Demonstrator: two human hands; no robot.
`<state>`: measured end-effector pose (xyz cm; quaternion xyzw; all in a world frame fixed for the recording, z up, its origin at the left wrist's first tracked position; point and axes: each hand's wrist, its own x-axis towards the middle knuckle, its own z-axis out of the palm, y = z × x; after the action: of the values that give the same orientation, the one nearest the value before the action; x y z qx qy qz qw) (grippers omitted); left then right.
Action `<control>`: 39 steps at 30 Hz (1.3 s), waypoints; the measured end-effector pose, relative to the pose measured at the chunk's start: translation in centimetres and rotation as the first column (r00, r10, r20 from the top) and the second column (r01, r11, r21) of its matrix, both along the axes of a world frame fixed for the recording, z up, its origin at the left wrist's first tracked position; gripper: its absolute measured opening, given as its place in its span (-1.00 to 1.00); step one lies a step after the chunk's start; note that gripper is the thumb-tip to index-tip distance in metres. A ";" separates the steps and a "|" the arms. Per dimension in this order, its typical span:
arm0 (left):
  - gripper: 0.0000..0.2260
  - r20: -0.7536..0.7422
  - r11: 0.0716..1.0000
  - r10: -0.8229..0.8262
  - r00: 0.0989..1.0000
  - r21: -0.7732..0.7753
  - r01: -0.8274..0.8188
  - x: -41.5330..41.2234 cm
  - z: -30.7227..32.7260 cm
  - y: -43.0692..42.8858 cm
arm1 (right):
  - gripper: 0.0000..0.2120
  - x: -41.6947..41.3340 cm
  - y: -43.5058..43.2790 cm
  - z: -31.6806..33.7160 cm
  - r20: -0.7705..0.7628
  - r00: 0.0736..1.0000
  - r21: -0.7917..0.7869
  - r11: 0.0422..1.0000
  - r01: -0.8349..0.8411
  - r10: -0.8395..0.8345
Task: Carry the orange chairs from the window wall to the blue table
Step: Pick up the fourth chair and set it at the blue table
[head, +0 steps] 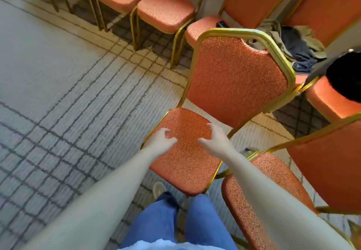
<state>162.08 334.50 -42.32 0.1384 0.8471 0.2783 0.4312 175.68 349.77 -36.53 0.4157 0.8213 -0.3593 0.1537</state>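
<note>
An orange chair [234, 78] with a gold metal frame stands right in front of me, its backrest on the far side. Both my arms reach over its patterned seat [185, 162]. My left hand [160, 139] hovers near the seat's left edge with loosely curled fingers and holds nothing. A little to the right, my right hand [214, 137] is over the middle of the seat, thumb spread and fingers loosely bent, also holding nothing. More orange chairs [166, 9] stand in a row along the back. No blue table is in view.
A second orange chair [269, 195] stands close at my right, and another chair back [328, 171] beyond it. A pile of clothes [297, 42] lies on a chair at the back right, next to a dark bag [343, 78]. Grey checked carpet [58, 93] spreads to the left.
</note>
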 end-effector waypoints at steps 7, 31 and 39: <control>-0.53 0.027 0.922 0.387 0.922 -0.025 -0.386 2.1 -3.6 1.0 | -0.32 -3.1 5.1 -4.3 0.053 0.982 -0.029 0.983 -0.182 0.183; -0.42 -0.189 0.243 0.938 0.291 -0.243 -0.939 9.9 -25.4 3.6 | -0.20 -8.7 16.3 -31.5 0.043 0.923 0.008 0.924 -0.383 0.382; -0.49 -0.266 0.001 0.963 0.042 -0.151 -0.989 10.5 -30.7 3.5 | -0.11 -10.7 17.8 -36.4 -0.012 0.929 0.142 0.921 -0.364 0.369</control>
<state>172.56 338.01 -72.99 -0.5396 0.7537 0.3625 0.0964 165.01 367.56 -72.96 0.2573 0.9101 -0.2748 0.1731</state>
